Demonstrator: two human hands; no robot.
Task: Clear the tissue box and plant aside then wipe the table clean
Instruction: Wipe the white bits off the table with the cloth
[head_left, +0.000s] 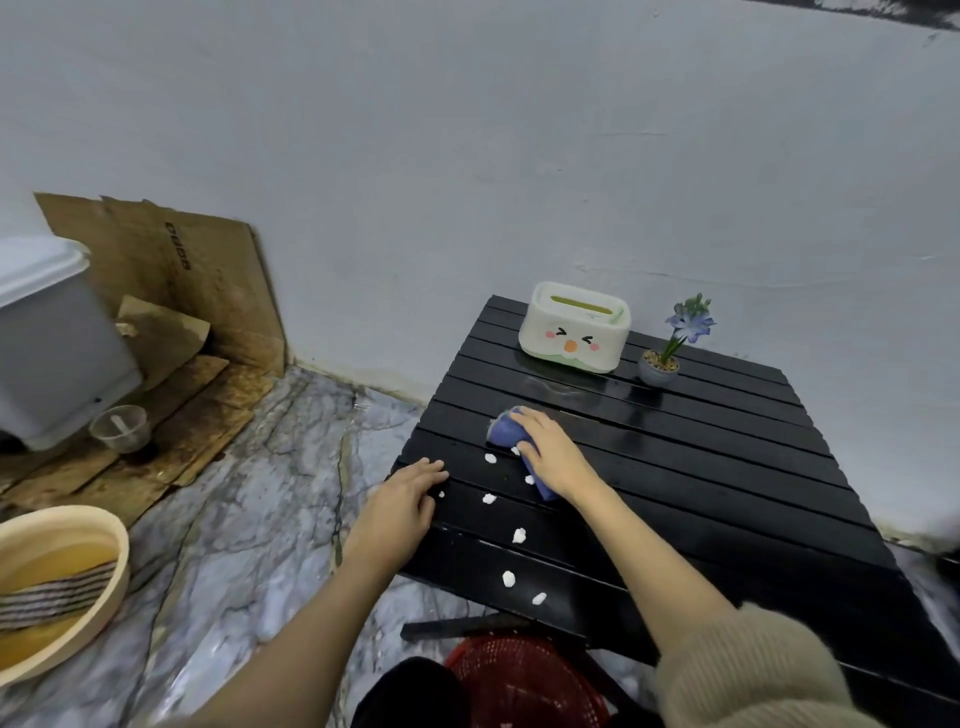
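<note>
A white tissue box (574, 326) with a cartoon face stands at the far edge of the black slatted table (701, 467). To its right is a small potted plant (660, 364) with a blue flower. My right hand (553, 452) presses flat on a purple cloth (506, 428) near the table's left side. My left hand (402, 501) rests flat on the table's left edge, holding nothing. Several small white bits (518, 535) lie on the slats between and below my hands.
A red basket (524, 675) sits on the floor under the table's near edge. On the marble floor at left are a beige basin (62, 587) with liquid and a striped cloth, a clear plastic cup (122, 428), stained cardboard (197, 291) and a white bin (52, 338).
</note>
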